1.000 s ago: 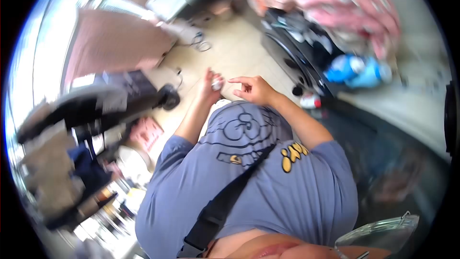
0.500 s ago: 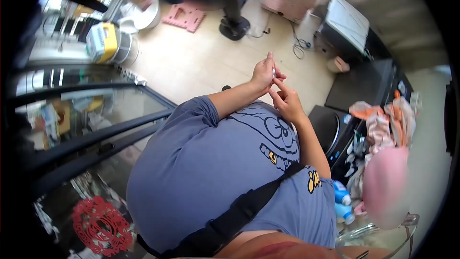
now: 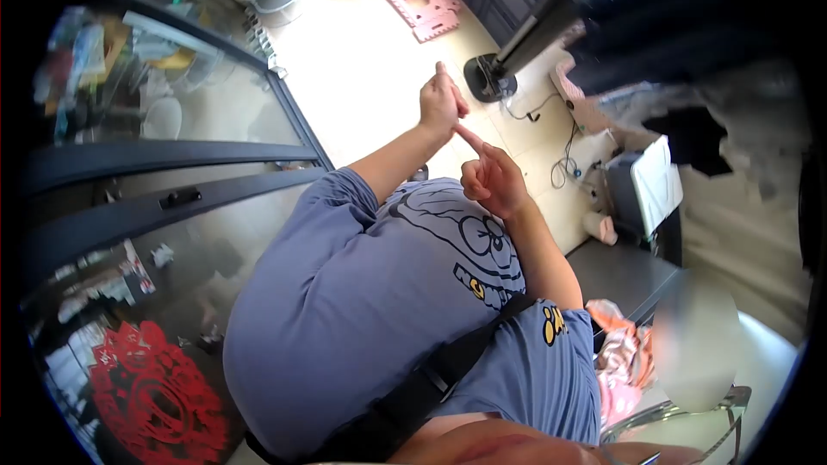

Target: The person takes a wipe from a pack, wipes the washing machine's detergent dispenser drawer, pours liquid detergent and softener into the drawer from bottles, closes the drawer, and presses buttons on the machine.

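My left hand (image 3: 442,103) is held out over the floor with its thumb raised and its other fingers curled in. Whatever those fingers may hold is hidden from this angle. My right hand (image 3: 497,182) is nearer my body, its palm partly showing. Its index finger stretches up to the base of my left hand, close to the wrist, and appears to touch it. The other fingers of my right hand are loosely bent, with nothing visible in them.
A dark-framed glass door (image 3: 181,155) runs along the left, with a red paper cutout (image 3: 159,387) on its pane. Ahead are a pink folding stool (image 3: 439,19) and a black stand base (image 3: 491,77). Cables, a black cabinet (image 3: 624,271) and bundled pink cloth (image 3: 622,357) lie to the right.
The view has swung to the right. My right index finger has shifted from beside my left fingers to the base of that hand. A small pale thing at my left hand is no longer visible.
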A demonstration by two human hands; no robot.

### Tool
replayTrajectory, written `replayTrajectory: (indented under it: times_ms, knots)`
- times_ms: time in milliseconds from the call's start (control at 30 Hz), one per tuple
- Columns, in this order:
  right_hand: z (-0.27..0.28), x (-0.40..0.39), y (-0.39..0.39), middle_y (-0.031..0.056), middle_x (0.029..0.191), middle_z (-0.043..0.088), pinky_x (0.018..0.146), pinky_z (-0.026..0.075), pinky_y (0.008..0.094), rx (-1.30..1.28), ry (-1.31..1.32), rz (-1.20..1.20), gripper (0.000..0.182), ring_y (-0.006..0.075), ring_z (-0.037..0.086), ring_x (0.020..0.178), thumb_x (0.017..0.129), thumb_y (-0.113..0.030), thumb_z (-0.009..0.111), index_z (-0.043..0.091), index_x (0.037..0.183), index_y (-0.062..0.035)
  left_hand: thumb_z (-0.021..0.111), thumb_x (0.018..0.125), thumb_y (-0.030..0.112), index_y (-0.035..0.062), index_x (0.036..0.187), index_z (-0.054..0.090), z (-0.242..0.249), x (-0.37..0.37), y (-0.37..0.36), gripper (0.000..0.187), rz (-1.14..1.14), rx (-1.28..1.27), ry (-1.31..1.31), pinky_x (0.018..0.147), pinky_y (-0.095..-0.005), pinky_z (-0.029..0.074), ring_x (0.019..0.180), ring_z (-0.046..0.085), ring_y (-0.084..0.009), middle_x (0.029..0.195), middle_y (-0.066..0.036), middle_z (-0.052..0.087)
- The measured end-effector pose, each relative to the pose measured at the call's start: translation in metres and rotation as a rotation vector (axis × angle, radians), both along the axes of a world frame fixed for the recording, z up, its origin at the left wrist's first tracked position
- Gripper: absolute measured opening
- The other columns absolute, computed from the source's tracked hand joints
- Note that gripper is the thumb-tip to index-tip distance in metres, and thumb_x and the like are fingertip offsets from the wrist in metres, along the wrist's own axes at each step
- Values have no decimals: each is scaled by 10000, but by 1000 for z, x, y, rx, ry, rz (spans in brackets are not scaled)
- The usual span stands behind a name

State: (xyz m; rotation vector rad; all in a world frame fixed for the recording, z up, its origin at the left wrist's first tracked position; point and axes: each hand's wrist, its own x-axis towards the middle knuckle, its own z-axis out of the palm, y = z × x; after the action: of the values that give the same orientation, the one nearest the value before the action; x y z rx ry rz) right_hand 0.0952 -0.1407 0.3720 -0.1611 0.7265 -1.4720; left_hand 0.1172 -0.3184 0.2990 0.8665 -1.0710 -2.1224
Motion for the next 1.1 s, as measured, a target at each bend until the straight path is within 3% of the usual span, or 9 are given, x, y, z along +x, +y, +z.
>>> replayTrajectory:
  times_ms: [33,67,133,233,367,467,667,900,1100]
  knots:
    - [5,-1,-16,38,605,498,467,309,242,17,53,26,676,108,389,481,1017,-359,459,235,1621,-153,375,1094,497,156,740,406,0,4,-24,492,59,155,41,351,-290,258,388,343,-129,518,-11,404]
    - [11,-2,-32,39,604,498,469,313,242,31,108,58,677,107,390,482,1015,-346,460,237,1618,-134,397,1088,494,167,763,406,-3,14,-48,461,62,309,84,351,-281,231,385,326,-123,528,-1,377]
    - [23,-4,-65,33,593,493,466,305,209,75,385,11,716,90,373,477,973,-326,495,268,1603,-74,406,1084,494,173,760,402,-9,38,-88,456,164,368,95,359,-276,212,394,313,-120,537,0,367]
    - [30,-17,-90,5,590,466,472,290,204,42,386,133,694,79,356,486,974,-310,500,313,1573,-14,424,1075,484,198,740,399,-19,89,-119,442,290,497,142,370,-280,200,408,287,-116,540,19,330]
    - [-1,-54,-130,-17,630,463,490,294,212,68,324,270,500,71,363,524,1027,-280,473,481,1430,16,460,1062,456,207,714,417,-55,140,-147,430,445,596,149,378,-293,202,417,266,-117,541,31,313]
    - [-8,-63,-158,-37,639,450,490,292,209,82,253,326,467,66,355,527,1038,-326,487,528,1365,5,463,1060,451,192,735,400,-42,179,-139,420,633,602,125,398,-311,190,417,249,-126,550,25,323]
    - [-18,-94,-247,-32,655,462,487,279,226,77,299,512,357,69,363,531,1053,-274,481,595,1263,-8,428,1069,463,215,698,378,-47,190,-131,448,836,750,188,359,-298,170,395,235,-110,533,41,297]
    - [-1,-59,-349,-28,654,444,495,264,237,28,348,704,329,73,341,524,1056,-234,465,592,1252,-3,448,1054,459,214,632,335,-27,207,-141,500,868,687,380,376,-289,188,413,261,-114,533,36,314]
    - [-1,43,-399,-45,661,429,485,259,230,-4,335,888,299,60,317,524,1056,-178,455,586,1247,11,488,1042,456,220,622,301,-33,293,-158,517,934,669,424,366,-284,190,404,260,-112,535,41,300]
